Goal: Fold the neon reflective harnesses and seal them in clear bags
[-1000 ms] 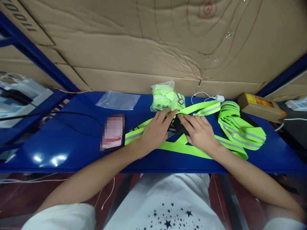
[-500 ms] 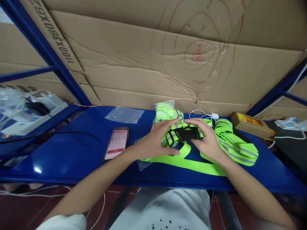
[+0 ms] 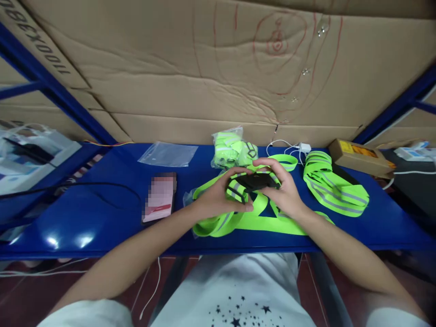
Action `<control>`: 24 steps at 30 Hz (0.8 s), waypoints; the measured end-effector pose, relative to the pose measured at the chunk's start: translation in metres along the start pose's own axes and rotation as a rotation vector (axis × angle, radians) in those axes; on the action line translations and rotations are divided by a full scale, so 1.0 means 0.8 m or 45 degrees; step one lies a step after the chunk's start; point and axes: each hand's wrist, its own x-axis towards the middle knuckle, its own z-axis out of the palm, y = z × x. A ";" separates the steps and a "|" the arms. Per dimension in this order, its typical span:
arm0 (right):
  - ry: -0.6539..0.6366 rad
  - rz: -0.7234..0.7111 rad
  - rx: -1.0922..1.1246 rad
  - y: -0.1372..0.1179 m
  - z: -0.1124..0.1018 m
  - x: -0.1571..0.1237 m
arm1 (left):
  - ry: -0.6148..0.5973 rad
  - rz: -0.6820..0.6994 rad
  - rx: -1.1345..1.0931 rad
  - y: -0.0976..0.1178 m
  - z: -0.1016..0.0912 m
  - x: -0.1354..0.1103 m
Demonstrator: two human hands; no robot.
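Between my two hands is a bundled neon-green reflective strap (image 3: 236, 190) with grey stripes, black edging and a wide black section (image 3: 255, 181). My left hand (image 3: 216, 195) curls round its left end, thumb below and fingers above. Round the right end wraps my right hand (image 3: 286, 193), its fingertips over the top. Loose green webbing (image 3: 269, 224) lies on the table beneath and around both hands. Behind them is a clear bag of folded green straps (image 3: 227, 147). Another striped strap (image 3: 337, 195), partly coiled, rests to the right of my right hand.
A phone (image 3: 159, 197) and a flat clear bag (image 3: 168, 154) lie on the blue table (image 3: 102, 200) to the left. An open cardboard box (image 3: 361, 158) and a white charger (image 3: 304, 147) are at the back right. Cardboard (image 3: 170, 100) walls the rear; a power strip (image 3: 51, 154) sits far left.
My hands have closed in more tightly around the bundled strap, and its black section has turned slightly. The camera view has shifted, so the table's things appear higher.
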 end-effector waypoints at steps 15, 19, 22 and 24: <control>-0.990 0.162 0.497 0.014 -0.030 0.015 | -0.101 -0.217 -0.505 0.028 -0.002 -0.008; -0.991 0.266 0.680 0.010 -0.021 0.012 | 0.019 -0.118 -0.412 0.033 0.008 -0.006; -0.926 0.362 0.853 0.018 -0.022 0.008 | 0.010 -0.075 -0.394 0.031 0.008 -0.007; -0.905 0.377 1.014 0.026 -0.023 0.005 | -0.061 -0.071 -0.458 0.026 0.002 -0.008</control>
